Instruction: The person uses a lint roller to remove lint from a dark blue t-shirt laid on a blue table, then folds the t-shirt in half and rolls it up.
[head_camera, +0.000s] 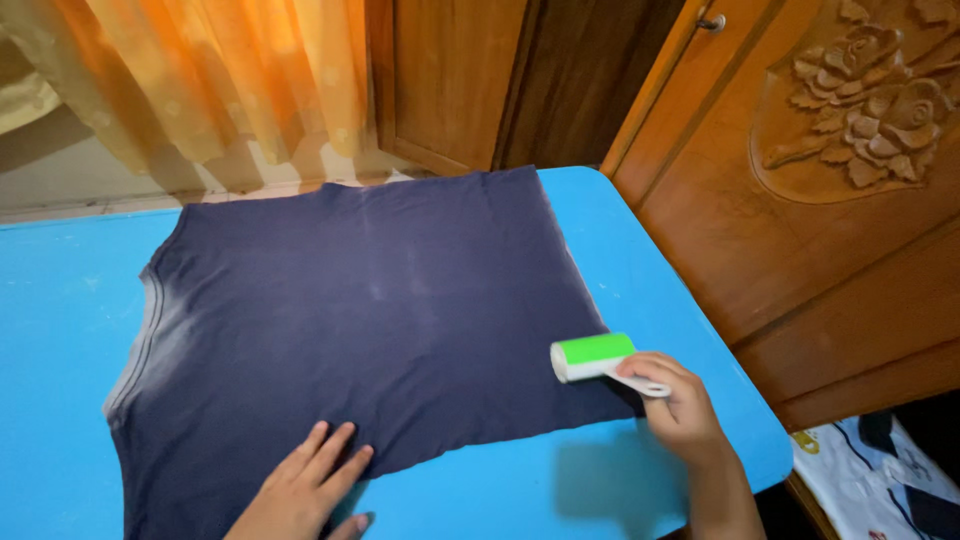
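**One lint roller, one shirt, two hands on a blue table**

One dark navy shirt (370, 310) lies spread flat on one bright blue table (60, 300), covering most of its middle. The right hand (678, 400) has its fingers closed around the white handle of a single lint roller (597, 358), whose green drum rests on the shirt at its right edge, near the table's right side. The left hand (305, 487) lies palm down with its fingers together and stretched out, pressing the shirt's near edge flat against the table; it holds nothing.

Behind the table hangs one orange curtain (230, 70) at the upper left. Beside it stands dark wooden furniture: one plain door panel (450, 70) and, to the right, one panel carved with flowers (870, 100). At the lower right corner, below the table's edge, lies one white cloth with dark markings (880, 470).
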